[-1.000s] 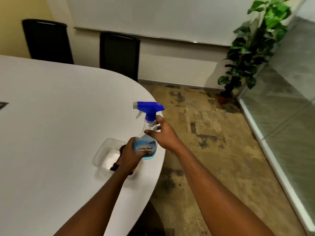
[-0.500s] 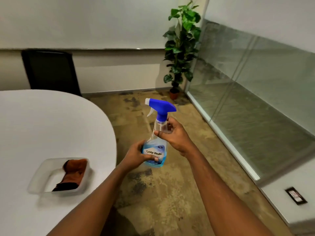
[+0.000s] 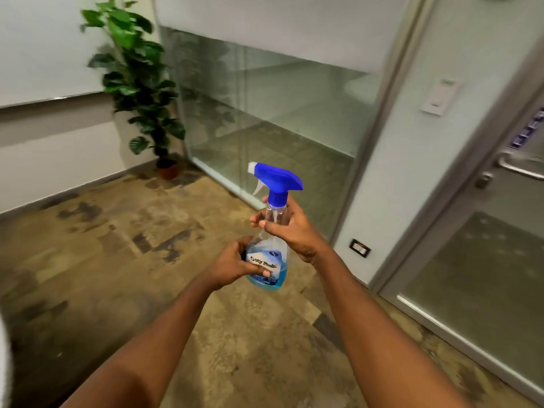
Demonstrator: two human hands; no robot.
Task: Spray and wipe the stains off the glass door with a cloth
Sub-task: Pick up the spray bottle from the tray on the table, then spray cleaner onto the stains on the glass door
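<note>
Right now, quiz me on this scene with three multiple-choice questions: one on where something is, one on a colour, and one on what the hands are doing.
1. Where does the green potted plant stand?
A. in the corner left of the glass partition
B. beside the door handle
C. on a white table

2. What colour is the trigger head of the clear plastic spray bottle?
A. red
B. blue
C. yellow

3. How is the bottle held?
A. by the left hand alone
B. by neither hand
C. by both hands

Answers:
1. A, its pot sits on the floor where the wall meets the glass partition.
2. B, the head above the neck is bright blue.
3. C, the left hand wraps the labelled base and the right hand grips the neck.
</note>
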